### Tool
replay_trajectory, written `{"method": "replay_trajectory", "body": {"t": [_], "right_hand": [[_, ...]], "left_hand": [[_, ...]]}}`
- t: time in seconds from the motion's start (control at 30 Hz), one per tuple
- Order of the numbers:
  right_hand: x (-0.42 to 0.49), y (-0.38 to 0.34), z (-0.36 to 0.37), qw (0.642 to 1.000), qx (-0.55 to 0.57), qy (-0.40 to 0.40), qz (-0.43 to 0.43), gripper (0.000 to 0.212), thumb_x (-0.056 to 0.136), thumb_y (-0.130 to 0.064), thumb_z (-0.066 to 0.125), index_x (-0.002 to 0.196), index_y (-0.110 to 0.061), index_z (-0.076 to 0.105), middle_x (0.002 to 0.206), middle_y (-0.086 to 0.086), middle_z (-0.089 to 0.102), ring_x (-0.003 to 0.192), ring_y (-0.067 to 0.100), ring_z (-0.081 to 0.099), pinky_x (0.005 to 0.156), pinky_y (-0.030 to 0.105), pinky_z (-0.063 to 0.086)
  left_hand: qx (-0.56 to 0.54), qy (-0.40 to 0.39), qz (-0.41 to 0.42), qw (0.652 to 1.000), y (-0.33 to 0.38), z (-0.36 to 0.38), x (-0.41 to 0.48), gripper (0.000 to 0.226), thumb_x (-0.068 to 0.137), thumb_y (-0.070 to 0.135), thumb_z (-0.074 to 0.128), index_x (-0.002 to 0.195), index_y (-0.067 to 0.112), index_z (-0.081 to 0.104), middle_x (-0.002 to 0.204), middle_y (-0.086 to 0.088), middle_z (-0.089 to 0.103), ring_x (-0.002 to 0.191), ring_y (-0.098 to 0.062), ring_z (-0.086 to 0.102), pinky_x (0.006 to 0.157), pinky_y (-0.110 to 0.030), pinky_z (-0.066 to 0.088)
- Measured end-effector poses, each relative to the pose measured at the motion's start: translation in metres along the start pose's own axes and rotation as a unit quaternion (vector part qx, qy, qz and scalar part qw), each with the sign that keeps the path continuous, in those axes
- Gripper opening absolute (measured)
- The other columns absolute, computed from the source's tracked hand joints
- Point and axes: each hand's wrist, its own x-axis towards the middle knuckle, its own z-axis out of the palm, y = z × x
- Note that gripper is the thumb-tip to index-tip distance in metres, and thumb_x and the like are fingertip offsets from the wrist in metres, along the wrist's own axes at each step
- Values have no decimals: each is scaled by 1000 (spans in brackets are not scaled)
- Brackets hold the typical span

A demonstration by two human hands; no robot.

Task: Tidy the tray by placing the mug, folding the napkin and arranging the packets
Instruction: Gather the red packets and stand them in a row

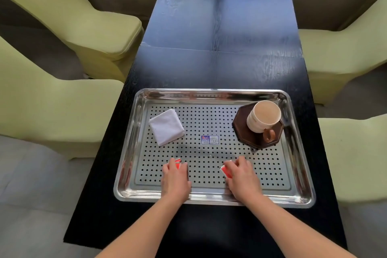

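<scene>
Four pale-green armchairs (100,33) flank a black table (219,58) bearing a perforated steel tray (209,93). Inside it, a dark coaster (240,130) (far right corner) carries the upright mug (263,117). A folded napkin (166,126) lies far left. Near the front, the left hand (174,180) grips the left packet (178,163) and the right hand (240,178) grips the right packet (226,170), both red.

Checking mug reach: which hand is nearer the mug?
Right. The right hand is in front of the mug; the left hand is farther left, in front of the napkin.

The left hand (175,180) and right hand (240,178) hide most of the red packets (225,170); label (210,139) print unreadable.
</scene>
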Motion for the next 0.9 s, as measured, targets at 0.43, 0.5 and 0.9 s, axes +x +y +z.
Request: {"method": "replay_trajectory", "body": {"t": [0.43,0.5,0.9], "right_hand": [[4,-4,1,999,-6,9,-48,60,82,-42,75,135,-33,48,125,-6,50,118,18,43,93,34,44],[2,-2,-1,998,-4,27,-55,57,84,-38,74,135,-33,50,125,-9,54,118,17,44,93,33,44],[-6,-23,-17,974,170,60,-135,6,83,-13,78,83,-14,72,91,-7,62,90,16,51,69,24,37]], "left_hand": [[-55,-1,96,994,-1,6,1,88,81,34,75,153,28,26,150,6,37,135,-18,31,112,-36,35],[-62,4,95,994,-7,4,2,79,84,28,71,152,26,30,148,7,40,134,-18,32,111,-36,37],[-16,-3,104,994,-10,-1,11,77,85,28,73,150,32,32,145,14,41,130,-13,33,101,-33,41]]}}
